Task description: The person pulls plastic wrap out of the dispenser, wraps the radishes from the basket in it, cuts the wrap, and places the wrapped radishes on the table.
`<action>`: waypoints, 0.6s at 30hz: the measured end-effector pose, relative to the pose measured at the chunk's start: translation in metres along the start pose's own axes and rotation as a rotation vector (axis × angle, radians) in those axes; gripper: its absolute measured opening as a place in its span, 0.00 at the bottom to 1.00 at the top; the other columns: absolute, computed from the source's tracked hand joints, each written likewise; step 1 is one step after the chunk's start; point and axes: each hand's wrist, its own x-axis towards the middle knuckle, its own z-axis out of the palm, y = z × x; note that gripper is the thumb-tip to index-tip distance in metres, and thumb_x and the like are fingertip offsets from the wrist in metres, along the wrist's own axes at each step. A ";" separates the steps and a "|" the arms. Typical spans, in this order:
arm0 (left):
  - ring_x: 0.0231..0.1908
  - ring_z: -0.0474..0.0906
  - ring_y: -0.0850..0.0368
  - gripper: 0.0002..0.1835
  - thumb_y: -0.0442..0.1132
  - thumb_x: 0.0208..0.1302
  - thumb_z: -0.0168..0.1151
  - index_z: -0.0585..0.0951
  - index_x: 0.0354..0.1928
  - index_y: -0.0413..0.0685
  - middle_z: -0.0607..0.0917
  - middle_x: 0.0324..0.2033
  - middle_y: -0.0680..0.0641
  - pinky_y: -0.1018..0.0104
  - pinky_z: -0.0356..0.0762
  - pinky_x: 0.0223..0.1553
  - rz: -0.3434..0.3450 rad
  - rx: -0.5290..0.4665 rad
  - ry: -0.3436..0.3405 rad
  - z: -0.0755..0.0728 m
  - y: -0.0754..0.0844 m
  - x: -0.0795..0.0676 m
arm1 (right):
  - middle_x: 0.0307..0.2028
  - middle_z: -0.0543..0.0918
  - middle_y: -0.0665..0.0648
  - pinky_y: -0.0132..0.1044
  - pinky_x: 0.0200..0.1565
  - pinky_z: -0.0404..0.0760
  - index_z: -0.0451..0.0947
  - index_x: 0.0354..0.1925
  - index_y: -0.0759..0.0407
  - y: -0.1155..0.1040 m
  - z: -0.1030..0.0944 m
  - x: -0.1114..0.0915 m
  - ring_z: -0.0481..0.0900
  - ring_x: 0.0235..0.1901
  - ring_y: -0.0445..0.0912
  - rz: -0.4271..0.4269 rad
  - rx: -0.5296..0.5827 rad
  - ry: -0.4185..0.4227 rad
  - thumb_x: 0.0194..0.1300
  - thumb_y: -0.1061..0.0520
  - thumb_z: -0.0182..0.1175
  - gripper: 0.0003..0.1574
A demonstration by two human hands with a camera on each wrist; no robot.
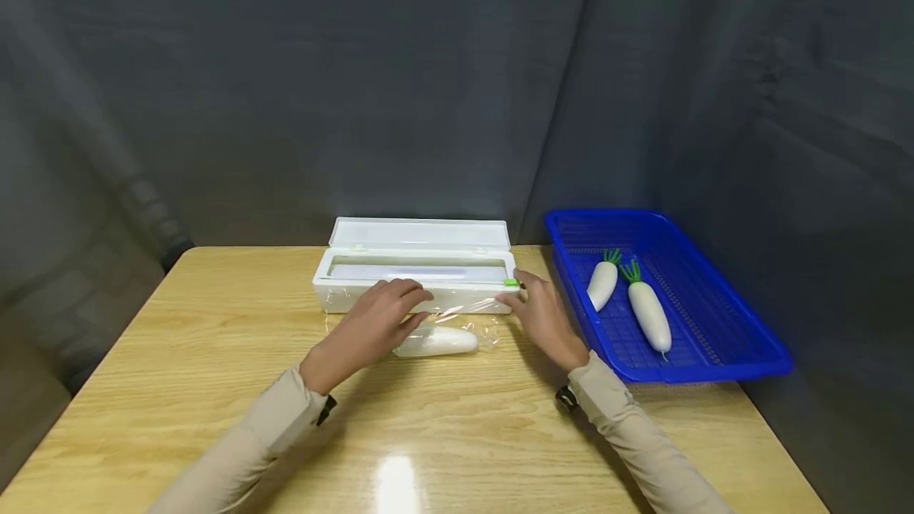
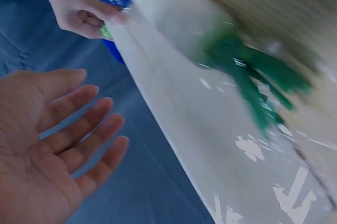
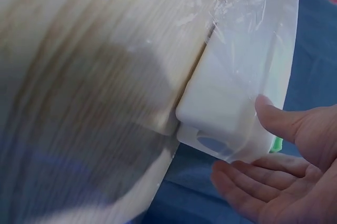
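Observation:
A white cling film dispenser [image 1: 414,296] stands on the table with its lid [image 1: 421,233] tilted back. Clear cling film [image 1: 457,309] hangs from its front over a white radish [image 1: 439,341] lying before it. The radish's green leaves [image 2: 253,71] show in the left wrist view under the film. My left hand [image 1: 382,316] hovers over the leafy end, its fingers loosely bent and holding nothing. At the dispenser's right end, my right hand [image 1: 540,316] grips the corner beside the green slider [image 1: 511,282], thumb in front and fingers round the end.
To the right a blue plastic basket [image 1: 714,316] holds two white radishes, one nearer [image 1: 650,316] and one farther [image 1: 603,284]. The wooden table [image 1: 236,339] ends at a dark grey curtain [image 1: 428,86] behind and to the right.

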 end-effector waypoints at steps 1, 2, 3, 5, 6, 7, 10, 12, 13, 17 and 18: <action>0.44 0.86 0.49 0.13 0.37 0.67 0.74 0.86 0.51 0.41 0.88 0.45 0.46 0.54 0.83 0.47 0.001 -0.007 -0.014 0.000 0.001 0.005 | 0.52 0.86 0.74 0.60 0.55 0.83 0.78 0.61 0.77 0.000 0.000 0.000 0.85 0.54 0.65 -0.008 0.001 0.002 0.65 0.58 0.74 0.33; 0.44 0.85 0.49 0.13 0.37 0.69 0.73 0.86 0.52 0.42 0.88 0.45 0.46 0.54 0.83 0.47 -0.001 -0.012 -0.028 0.000 0.002 0.009 | 0.51 0.86 0.74 0.60 0.53 0.83 0.78 0.60 0.77 0.001 -0.001 0.000 0.85 0.52 0.65 -0.017 0.001 0.003 0.65 0.58 0.74 0.33; 0.44 0.86 0.49 0.13 0.37 0.69 0.72 0.86 0.52 0.42 0.88 0.46 0.46 0.54 0.83 0.47 -0.003 -0.020 -0.039 0.000 0.003 0.012 | 0.50 0.86 0.74 0.59 0.52 0.84 0.78 0.60 0.78 0.001 -0.001 0.001 0.86 0.51 0.65 -0.025 0.003 0.004 0.64 0.58 0.74 0.32; 0.44 0.86 0.50 0.12 0.38 0.71 0.70 0.86 0.53 0.43 0.88 0.47 0.46 0.54 0.82 0.47 -0.010 -0.033 -0.061 0.003 0.003 0.019 | 0.49 0.87 0.74 0.59 0.50 0.85 0.78 0.60 0.79 0.002 -0.001 0.001 0.87 0.49 0.65 -0.032 0.007 0.005 0.64 0.59 0.74 0.33; 0.43 0.86 0.50 0.12 0.37 0.71 0.70 0.86 0.53 0.43 0.88 0.47 0.47 0.54 0.82 0.46 -0.017 -0.043 -0.073 0.004 0.004 0.023 | 0.48 0.87 0.73 0.58 0.48 0.85 0.79 0.59 0.78 0.002 -0.001 0.001 0.87 0.47 0.64 -0.037 0.010 0.006 0.64 0.59 0.74 0.31; 0.42 0.86 0.51 0.11 0.37 0.71 0.70 0.86 0.53 0.44 0.88 0.47 0.47 0.54 0.82 0.46 -0.026 -0.052 -0.084 0.007 0.004 0.027 | 0.48 0.87 0.74 0.58 0.48 0.85 0.79 0.59 0.78 0.003 -0.001 0.001 0.87 0.47 0.64 -0.039 0.013 0.006 0.64 0.59 0.74 0.32; 0.38 0.85 0.52 0.11 0.37 0.72 0.69 0.87 0.52 0.43 0.89 0.47 0.46 0.53 0.83 0.45 -0.043 -0.086 -0.119 0.014 0.007 0.038 | 0.47 0.87 0.74 0.58 0.46 0.85 0.79 0.58 0.79 0.004 -0.001 0.002 0.87 0.44 0.64 -0.039 0.022 0.008 0.63 0.59 0.75 0.32; 0.35 0.84 0.54 0.11 0.37 0.72 0.68 0.87 0.53 0.42 0.89 0.47 0.45 0.53 0.83 0.44 -0.045 -0.118 -0.143 0.020 0.010 0.046 | 0.47 0.87 0.75 0.58 0.45 0.86 0.79 0.58 0.79 0.004 -0.001 0.003 0.87 0.44 0.64 -0.037 0.021 0.012 0.63 0.60 0.75 0.32; 0.34 0.83 0.54 0.11 0.37 0.73 0.68 0.87 0.53 0.42 0.89 0.47 0.45 0.53 0.83 0.44 -0.047 -0.131 -0.153 0.022 0.011 0.050 | 0.48 0.87 0.75 0.58 0.45 0.86 0.79 0.58 0.80 0.004 -0.001 0.003 0.87 0.44 0.64 -0.035 0.019 0.016 0.63 0.60 0.75 0.33; 0.32 0.83 0.55 0.11 0.38 0.74 0.67 0.86 0.53 0.42 0.89 0.47 0.45 0.54 0.84 0.43 -0.047 -0.160 -0.168 0.033 0.016 0.063 | 0.46 0.88 0.73 0.58 0.45 0.85 0.81 0.57 0.78 0.005 -0.001 0.004 0.88 0.43 0.63 -0.037 0.000 0.027 0.62 0.60 0.76 0.31; 0.32 0.83 0.54 0.11 0.38 0.74 0.66 0.86 0.54 0.42 0.89 0.47 0.45 0.54 0.84 0.43 -0.050 -0.159 -0.166 0.036 0.017 0.066 | 0.46 0.88 0.73 0.58 0.45 0.85 0.81 0.57 0.78 0.005 0.000 0.004 0.88 0.44 0.63 -0.043 -0.007 0.031 0.61 0.60 0.76 0.31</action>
